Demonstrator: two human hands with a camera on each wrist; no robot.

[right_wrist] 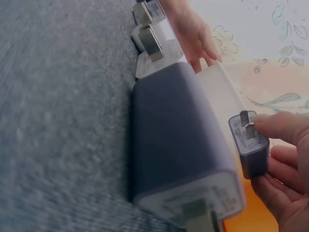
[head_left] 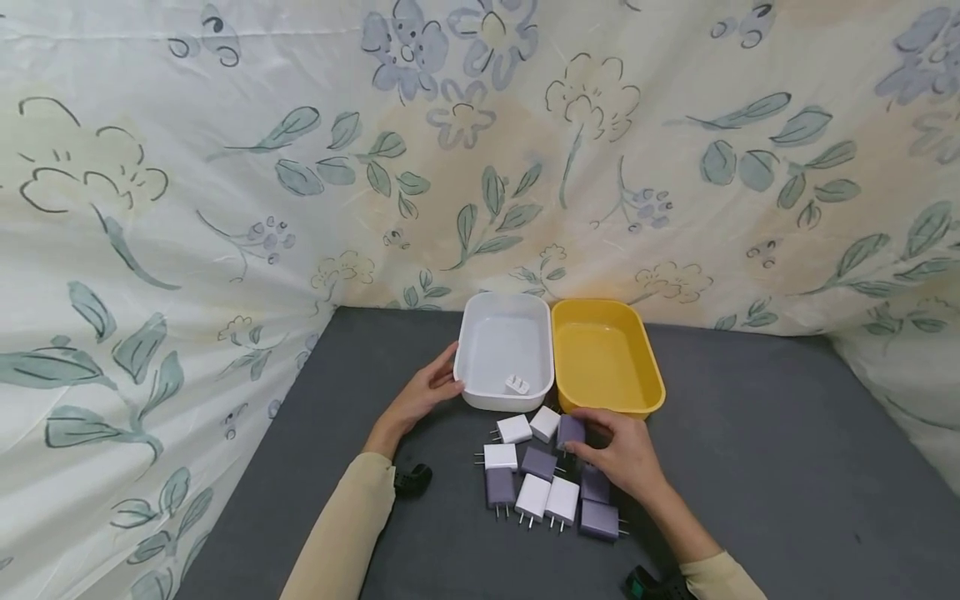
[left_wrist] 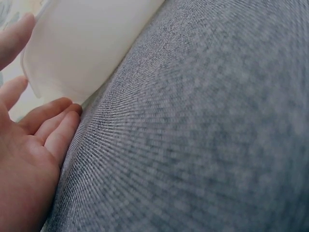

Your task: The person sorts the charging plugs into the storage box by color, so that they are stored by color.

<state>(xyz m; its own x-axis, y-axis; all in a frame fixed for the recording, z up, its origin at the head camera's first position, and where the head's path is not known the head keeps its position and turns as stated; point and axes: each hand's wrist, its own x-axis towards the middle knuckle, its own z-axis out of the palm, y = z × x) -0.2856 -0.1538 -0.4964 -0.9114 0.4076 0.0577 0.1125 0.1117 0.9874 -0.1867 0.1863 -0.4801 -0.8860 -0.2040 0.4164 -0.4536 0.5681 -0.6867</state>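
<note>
My right hand (head_left: 626, 454) pinches a purple charger plug (head_left: 571, 430) between thumb and fingers, in front of the yellow bin. In the right wrist view that purple charger plug (right_wrist: 255, 157) is raised off the cloth, its metal prongs showing. My left hand (head_left: 420, 396) touches the left side of the white bin (head_left: 506, 337), its fingers fairly straight in the left wrist view. One white charger plug (head_left: 517, 384) lies inside the white bin near its front wall. Between my hands, several white charger plugs (head_left: 500, 456) and purple charger plugs (head_left: 600, 520) lie in a loose group.
The yellow bin (head_left: 603, 350) stands against the right side of the white one, with nothing visible inside it. Dark grey cloth (head_left: 750, 467) covers the table. A flowered curtain (head_left: 495, 167) hangs behind and at both sides. Each wrist wears a black strap device (head_left: 414, 480).
</note>
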